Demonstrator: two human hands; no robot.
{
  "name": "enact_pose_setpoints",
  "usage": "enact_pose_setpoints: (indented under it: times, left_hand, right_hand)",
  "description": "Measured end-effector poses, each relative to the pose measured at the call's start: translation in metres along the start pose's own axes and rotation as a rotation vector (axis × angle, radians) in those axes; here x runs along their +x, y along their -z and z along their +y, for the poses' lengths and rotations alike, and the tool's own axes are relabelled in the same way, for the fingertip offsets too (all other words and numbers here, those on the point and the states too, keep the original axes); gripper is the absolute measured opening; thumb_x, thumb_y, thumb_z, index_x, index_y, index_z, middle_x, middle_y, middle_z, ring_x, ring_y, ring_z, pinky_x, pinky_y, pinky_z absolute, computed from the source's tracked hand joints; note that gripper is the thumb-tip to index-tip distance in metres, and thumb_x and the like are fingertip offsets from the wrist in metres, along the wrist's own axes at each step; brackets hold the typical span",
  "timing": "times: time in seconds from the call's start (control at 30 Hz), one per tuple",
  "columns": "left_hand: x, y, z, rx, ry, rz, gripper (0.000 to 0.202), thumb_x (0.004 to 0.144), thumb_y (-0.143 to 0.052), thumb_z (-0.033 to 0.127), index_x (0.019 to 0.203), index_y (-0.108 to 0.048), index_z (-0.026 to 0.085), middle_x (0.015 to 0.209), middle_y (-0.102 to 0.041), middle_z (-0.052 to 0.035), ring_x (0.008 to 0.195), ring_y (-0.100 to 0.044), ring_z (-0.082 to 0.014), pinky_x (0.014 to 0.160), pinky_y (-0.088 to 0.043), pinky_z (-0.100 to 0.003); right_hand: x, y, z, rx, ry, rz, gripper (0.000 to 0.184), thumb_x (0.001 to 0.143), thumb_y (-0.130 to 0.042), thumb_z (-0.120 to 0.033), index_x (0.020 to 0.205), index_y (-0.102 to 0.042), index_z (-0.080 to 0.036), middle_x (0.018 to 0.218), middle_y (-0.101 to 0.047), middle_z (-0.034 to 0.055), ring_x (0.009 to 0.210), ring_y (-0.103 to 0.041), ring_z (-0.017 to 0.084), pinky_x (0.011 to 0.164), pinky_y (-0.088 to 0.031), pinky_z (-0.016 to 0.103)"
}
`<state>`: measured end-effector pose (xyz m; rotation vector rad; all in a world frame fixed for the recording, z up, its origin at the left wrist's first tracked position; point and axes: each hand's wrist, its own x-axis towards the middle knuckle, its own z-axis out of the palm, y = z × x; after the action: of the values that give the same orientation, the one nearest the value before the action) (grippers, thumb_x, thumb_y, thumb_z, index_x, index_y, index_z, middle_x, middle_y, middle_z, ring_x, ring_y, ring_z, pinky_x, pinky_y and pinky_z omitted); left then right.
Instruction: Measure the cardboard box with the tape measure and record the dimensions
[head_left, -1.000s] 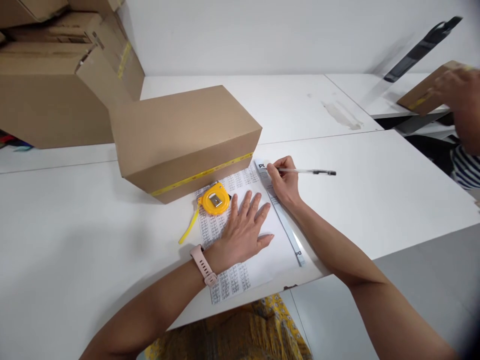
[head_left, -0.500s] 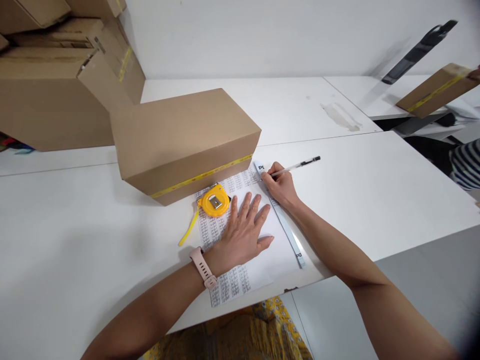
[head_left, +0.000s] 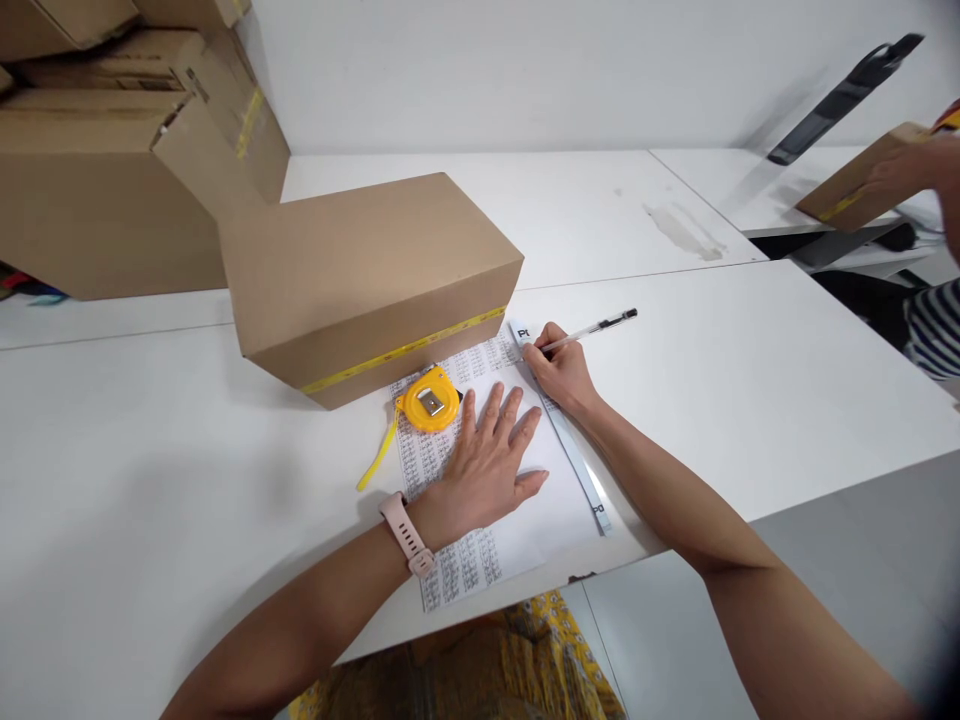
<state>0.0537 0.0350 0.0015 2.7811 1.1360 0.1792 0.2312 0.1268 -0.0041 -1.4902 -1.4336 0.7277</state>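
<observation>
My left hand (head_left: 491, 460) lies flat with fingers spread on a sheet of paper (head_left: 555, 530) that carries columns of small writing. In my right hand (head_left: 562, 372) is a slim clear pen (head_left: 600, 326) with a black end, its tip down near the paper's upper right. A pale blue strip with dark lettering (head_left: 579, 472) runs along the sheet's right edge, partly under my right hand. Just beyond my left fingertips sits a yellow tape measure (head_left: 430, 401) with a yellow wrist strap. Behind it stands a closed cardboard box (head_left: 375, 270) sealed with yellow tape, touching the sheet's top edge.
More cardboard boxes (head_left: 90, 200) are stacked at the back left against the wall. At the far right, another person's hand (head_left: 907, 170) is on a taped box (head_left: 840, 195), near a dark upright object (head_left: 832, 105). The table's front edge runs close to my body.
At the far right, the other person's hand has come further into view and onto the box there. My own hands, the pen and the paper look nearly unmoved.
</observation>
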Motion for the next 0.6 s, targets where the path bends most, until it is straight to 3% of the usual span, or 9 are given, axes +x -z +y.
enact_pose_setpoints:
  times: [0.6]
  left_hand:
    - [-0.0004, -0.0018, 0.0004, -0.001, 0.002, 0.009, 0.075, 0.102, -0.044, 0.059, 0.159, -0.034, 0.012, 0.168, -0.023, -0.0208, 0.157, -0.011, -0.0418, 0.124, -0.008, -0.067]
  right_hand:
    - [-0.0001, -0.0004, -0.0001, 0.014, -0.009, -0.005, 0.025, 0.082, -0.061, -0.031, 0.067, -0.041, -0.024, 0.055, -0.039, -0.0076, 0.054, -0.036, 0.011, 0.054, -0.03, 0.027]
